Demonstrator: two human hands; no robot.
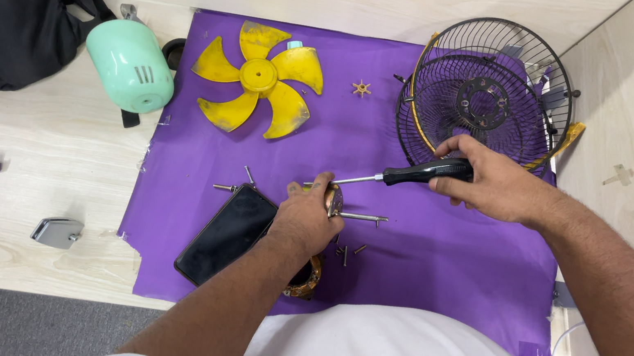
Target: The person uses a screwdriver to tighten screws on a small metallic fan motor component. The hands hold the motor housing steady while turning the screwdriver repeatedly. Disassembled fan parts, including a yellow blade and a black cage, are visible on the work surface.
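Purple mat [437,261] covers the middle of the pale wooden table [39,155]. Black bag [2,10] sits at the far left corner. Two black wire fan guards [486,94] lean nested at the mat's far right. Yellow fan blade [260,79] lies flat at the far left of the mat; mint green motor cover [130,65] is on its side just off the mat beside it. Black phone [226,233] lies face up near the mat's front edge, touching my left wrist.

My left hand [307,218] is closed down over the motor [328,200], holding it on the mat's middle; most of it is hidden under my palm. My right hand [495,178] is wrapped tight on the black handle of the screwdriver [404,174], shaft slanting down to the motor's top. Loose screws [348,250] lie scattered just beside the motor. A small orange star-shaped piece [361,88] lies apart, between blade and guards.
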